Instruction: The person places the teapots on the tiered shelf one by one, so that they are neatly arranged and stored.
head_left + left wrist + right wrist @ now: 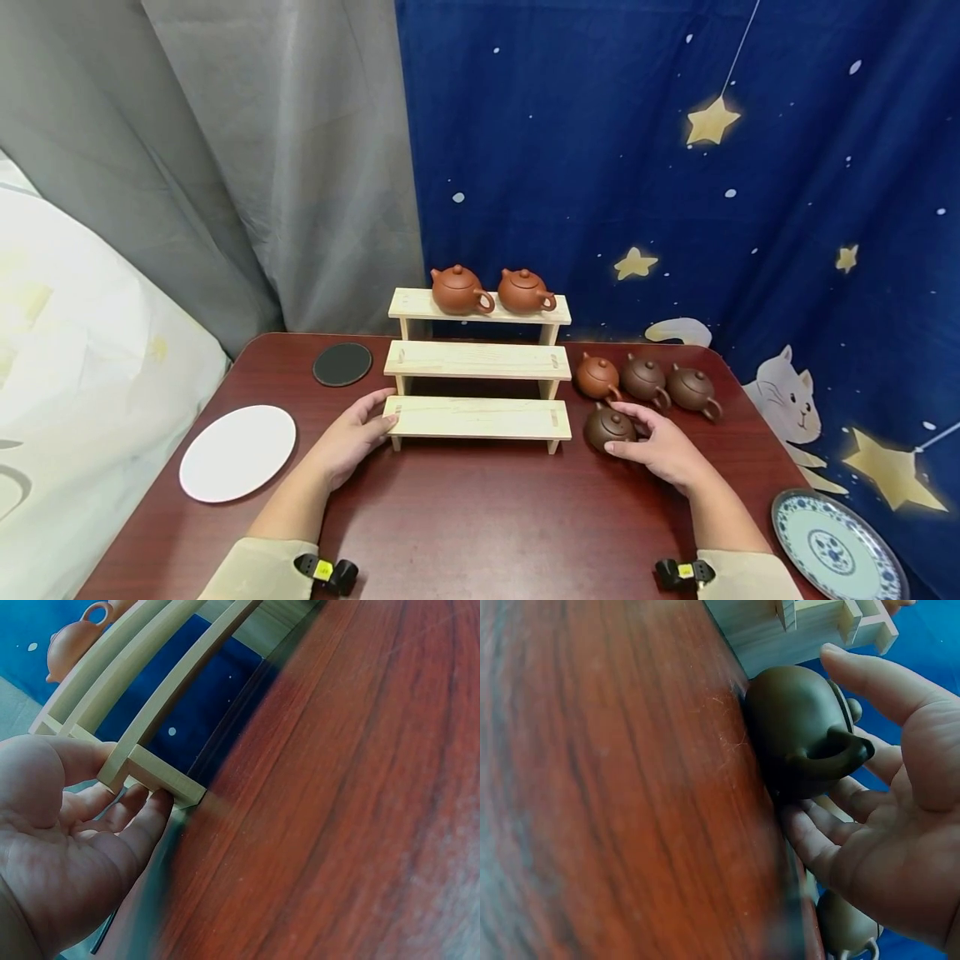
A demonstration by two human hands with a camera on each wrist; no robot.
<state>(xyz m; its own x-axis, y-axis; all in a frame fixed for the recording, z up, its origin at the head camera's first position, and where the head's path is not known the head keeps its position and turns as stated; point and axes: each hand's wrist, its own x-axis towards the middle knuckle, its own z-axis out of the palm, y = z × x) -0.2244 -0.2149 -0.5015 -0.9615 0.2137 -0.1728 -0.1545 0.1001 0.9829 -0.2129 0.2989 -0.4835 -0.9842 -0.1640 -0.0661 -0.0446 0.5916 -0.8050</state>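
Observation:
A three-tier pale wooden display stand [477, 417] stands mid-table, with two reddish-brown teapots [457, 292] on its top tier. My left hand [358, 437] holds the left end of the lowest tier, thumb above and fingers beside and below the wood in the left wrist view. A dark brown teapot [609, 428] sits on the table just right of the stand. Around it curls my right hand [660, 447], thumb at its near side and fingers at its far side. In the right wrist view the teapot's handle [832, 759] faces the palm.
Behind the right hand stand a reddish-brown teapot [597, 377] and two dark brown ones [643, 379]. A black round coaster [342, 364] and a white plate [237, 454] lie at left. A blue-patterned plate [840, 542] is at the right edge. Curtains [562, 167] hang behind.

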